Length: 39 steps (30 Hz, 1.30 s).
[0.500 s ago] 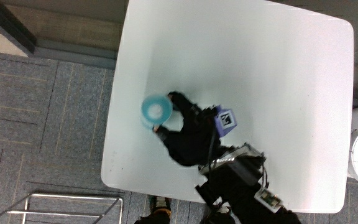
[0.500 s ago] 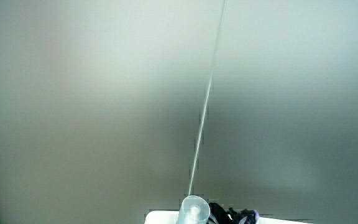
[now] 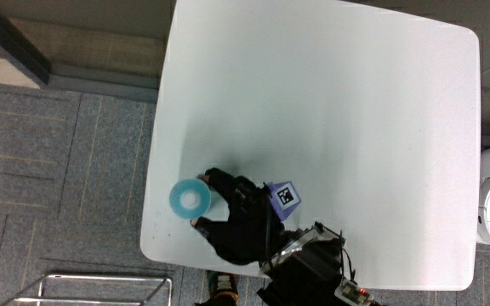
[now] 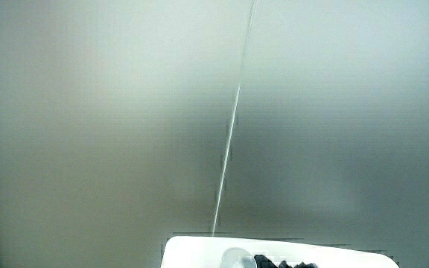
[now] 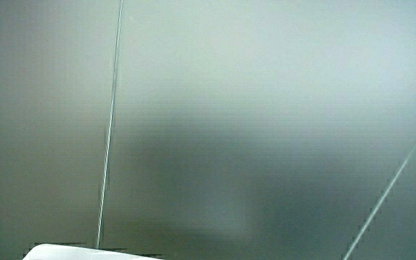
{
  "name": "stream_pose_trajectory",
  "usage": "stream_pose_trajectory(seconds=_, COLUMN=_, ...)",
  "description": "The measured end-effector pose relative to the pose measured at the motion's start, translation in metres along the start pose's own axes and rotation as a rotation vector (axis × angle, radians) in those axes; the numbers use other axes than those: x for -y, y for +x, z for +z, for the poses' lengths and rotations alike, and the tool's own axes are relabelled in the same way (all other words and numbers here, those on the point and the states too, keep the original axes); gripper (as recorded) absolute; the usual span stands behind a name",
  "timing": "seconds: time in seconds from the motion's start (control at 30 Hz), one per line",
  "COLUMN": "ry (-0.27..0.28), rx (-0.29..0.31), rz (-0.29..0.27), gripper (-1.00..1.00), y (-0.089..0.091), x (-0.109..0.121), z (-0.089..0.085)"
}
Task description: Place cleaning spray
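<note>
Blue-topped cleaning spray stands near the white table edge closest to the person in the main view, the hand curled around its side. In a side view its cap barely shows, perhaps upright. Placement looks nearly done; next comes letting go.

Evenly and brightly lit from overhead in the main view, with the white table close to washed out and only a faint soft shadow beside the hand. Mostly pale wall in both side views, shading into a dim patch lower down. Soft focus throughout.
</note>
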Motion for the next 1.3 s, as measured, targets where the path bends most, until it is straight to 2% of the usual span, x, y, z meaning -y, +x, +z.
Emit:
stream_pose_trajectory(seconds=0.03, ry=-0.005, rx=0.008, rz=0.031, gripper=0.0, y=0.004, x=0.002, z=0.0)
stream_pose_trajectory(seconds=0.07, ry=0.002, rx=-0.018, rz=-0.007, gripper=0.0, y=0.0, x=0.004, z=-0.003)
stream_pose_trajectory(seconds=0.13, ry=0.002, rx=-0.037, rz=-0.018, gripper=0.0, y=-0.001, x=0.007, z=-0.005)
stream_pose_trajectory(seconds=0.23, ry=0.002, rx=-0.028, rz=-0.004, gripper=0.0, y=0.003, x=0.011, z=-0.008)
stream_pose_trajectory(seconds=0.27, ry=-0.002, rx=-0.038, rz=-0.027, gripper=0.0, y=0.002, x=0.013, z=-0.01)
stream_pose_trajectory(seconds=0.3, ry=0.007, rx=-0.029, rz=-0.018, gripper=0.0, y=0.003, x=0.015, z=-0.011)
stream_pose_trajectory(seconds=0.37, ry=-0.002, rx=-0.004, rz=-0.05, gripper=0.0, y=0.009, x=0.017, z=-0.013)
stream_pose_trajectory(seconds=0.4, ry=0.0, rx=-0.02, rz=-0.052, gripper=0.0, y=0.003, x=0.017, z=-0.015)
stream_pose_trajectory(seconds=0.43, ry=-0.003, rx=-0.011, rz=-0.052, gripper=0.0, y=0.006, x=0.018, z=-0.015)
stream_pose_trajectory(seconds=0.57, ry=-0.002, rx=-0.04, rz=-0.081, gripper=-0.12, y=0.006, x=0.021, z=-0.013)
stream_pose_trajectory(seconds=0.6, ry=-0.007, rx=-0.036, rz=-0.065, gripper=-0.15, y=0.005, x=0.021, z=-0.013)
stream_pose_trajectory(seconds=0.63, ry=-0.01, rx=-0.033, rz=-0.092, gripper=-0.18, y=0.006, x=0.023, z=-0.012)
stream_pose_trajectory(seconds=0.67, ry=-0.011, rx=-0.018, rz=-0.083, gripper=-0.21, y=0.007, x=0.022, z=-0.011)
stream_pose_trajectory(seconds=0.7, ry=-0.006, rx=-0.031, rz=-0.057, gripper=-0.24, y=0.006, x=0.021, z=-0.011)
stream_pose_trajectory(seconds=0.73, ry=-0.007, rx=-0.027, rz=-0.082, gripper=-0.27, y=0.005, x=0.022, z=-0.012)
stream_pose_trajectory(seconds=0.77, ry=-0.013, rx=-0.039, rz=-0.077, gripper=-0.3, y=0.004, x=0.021, z=-0.012)
stream_pose_trajectory(seconds=0.8, ry=-0.021, rx=-0.007, rz=-0.081, gripper=-0.33, y=0.008, x=0.021, z=-0.011)
stream_pose_trajectory(seconds=0.83, ry=-0.02, rx=-0.025, rz=-0.074, gripper=-0.36, y=0.005, x=0.02, z=-0.012)
stream_pose_trajectory(seconds=0.87, ry=-0.021, rx=-0.002, rz=-0.086, gripper=-0.39, y=0.007, x=0.02, z=-0.011)
stream_pose_trajectory(seconds=0.9, ry=-0.023, rx=-0.038, rz=-0.09, gripper=-0.42, y=0.005, x=0.02, z=-0.012)
stream_pose_trajectory(seconds=0.97, ry=-0.026, rx=-0.025, rz=-0.08, gripper=-0.48, y=0.006, x=0.019, z=-0.011)
stream_pose_trajectory(seconds=1.0, ry=-0.021, rx=-0.027, rz=-0.097, gripper=-0.52, y=0.004, x=0.019, z=-0.011)
stream_pose_trajectory(seconds=1.03, ry=-0.031, rx=-0.019, rz=-0.072, gripper=-0.55, y=0.004, x=0.018, z=-0.011)
stream_pose_trajectory(seconds=1.07, ry=-0.026, rx=-0.044, rz=-0.075, gripper=-0.58, y=0.003, x=0.018, z=-0.012)
stream_pose_trajectory(seconds=1.1, ry=-0.026, rx=-0.027, rz=-0.07, gripper=-0.61, y=0.006, x=0.018, z=-0.011)
stream_pose_trajectory(seconds=1.13, ry=-0.025, rx=-0.027, rz=-0.092, gripper=-0.64, y=0.007, x=0.018, z=-0.011)
stream_pose_trajectory(seconds=1.17, ry=-0.022, rx=-0.03, rz=-0.068, gripper=-0.67, y=0.007, x=0.018, z=-0.011)
stream_pose_trajectory(seconds=1.2, ry=-0.028, rx=-0.04, rz=-0.098, gripper=-0.7, y=0.006, x=0.017, z=-0.011)
stream_pose_trajectory(seconds=1.23, ry=-0.034, rx=-0.015, rz=-0.105, gripper=-0.73, y=0.009, x=0.017, z=-0.011)
stream_pose_trajectory(seconds=1.3, ry=-0.038, rx=-0.008, rz=-0.085, gripper=-0.79, y=0.005, x=0.015, z=-0.012)
